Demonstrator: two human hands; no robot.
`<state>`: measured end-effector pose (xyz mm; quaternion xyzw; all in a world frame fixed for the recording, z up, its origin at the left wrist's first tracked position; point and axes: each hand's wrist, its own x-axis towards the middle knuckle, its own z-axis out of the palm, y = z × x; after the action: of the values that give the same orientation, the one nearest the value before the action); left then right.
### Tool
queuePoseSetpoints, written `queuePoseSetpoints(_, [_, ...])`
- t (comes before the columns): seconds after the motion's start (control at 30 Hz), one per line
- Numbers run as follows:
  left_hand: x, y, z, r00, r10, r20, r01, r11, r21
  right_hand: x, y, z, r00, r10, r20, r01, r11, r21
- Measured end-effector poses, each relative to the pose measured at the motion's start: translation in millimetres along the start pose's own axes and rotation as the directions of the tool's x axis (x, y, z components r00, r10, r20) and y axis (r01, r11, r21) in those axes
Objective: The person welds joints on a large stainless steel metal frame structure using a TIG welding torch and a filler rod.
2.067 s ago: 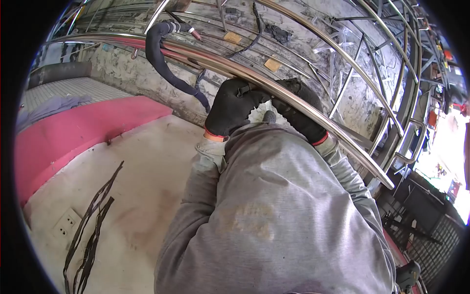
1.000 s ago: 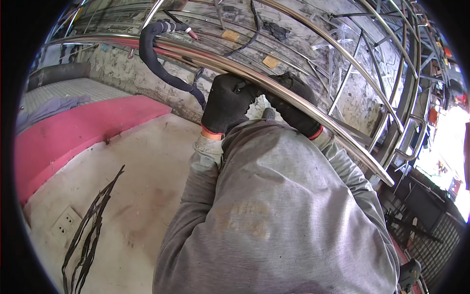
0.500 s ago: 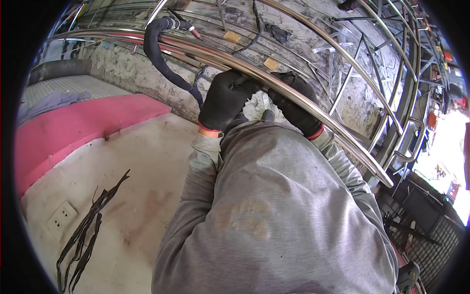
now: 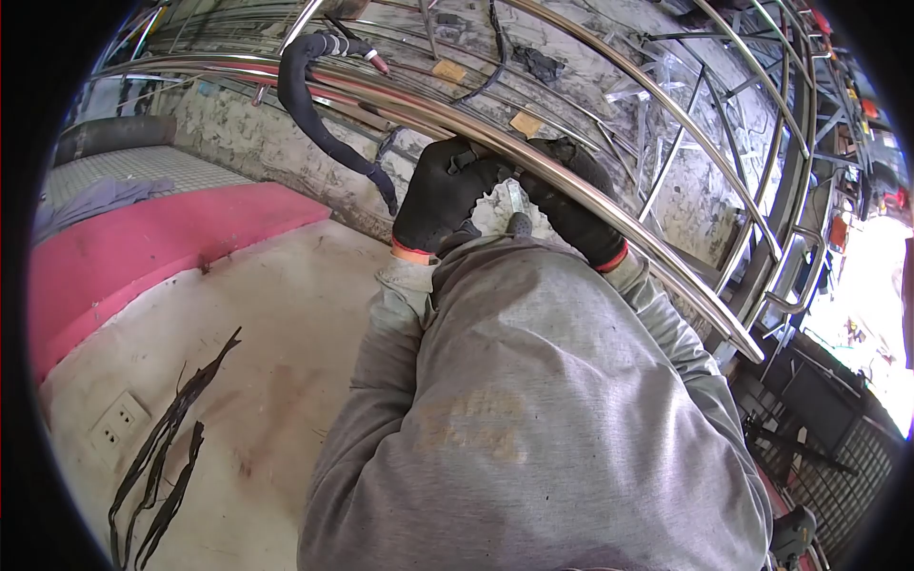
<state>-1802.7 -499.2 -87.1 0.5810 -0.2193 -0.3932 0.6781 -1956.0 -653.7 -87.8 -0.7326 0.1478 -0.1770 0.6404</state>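
Note:
Long polished metal tubes (image 4: 609, 207) run diagonally in front of my body. My left hand (image 4: 440, 195), in a black glove with a red-orange cuff, is closed at the near side of the tubes, its fingers curled against their underside. My right hand (image 4: 579, 205), gloved the same way, reaches beneath the tubes; they partly cover it, and its fingertips are hidden. The two hands nearly meet, and anything small between them cannot be made out. A black-wrapped cable with a copper-coloured tip (image 4: 319, 128) hangs over the tubes left of my left hand.
Curved metal railing frames (image 4: 666, 100) stand at the upper right. A pink ledge (image 4: 171, 238) and a pale panel with a socket (image 4: 119, 426) lie to the left, with dark torn strips (image 4: 171, 428) in front. Yellowish pieces (image 4: 526, 123) rest beyond the tubes.
My left hand has shifted slightly right and its wrist has turned a little. My right hand stays nearly still beneath the tubes.

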Motion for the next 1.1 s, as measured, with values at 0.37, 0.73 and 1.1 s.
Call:
queuePoseSetpoints(0.37, [0.5,5.5,1.2,1.0,-0.001,0.005,0.0,0.997,0.072,0.8,-0.6,2.7,1.0,0.024,-0.014,-0.024,1.0,0.002])
queuePoseSetpoints(0.73, [0.2,0.0,9.2,0.995,-0.089,-0.043,0.091,0.994,0.059,2.4,-8.1,-1.2,0.999,-0.043,-0.005,0.041,0.971,-0.237])
queuePoseSetpoints(1.1, [1.8,-1.1,15.8,0.992,-0.018,-0.124,0.025,0.998,0.054,3.1,1.8,2.0,0.998,-0.063,-0.028,0.057,0.98,-0.189])
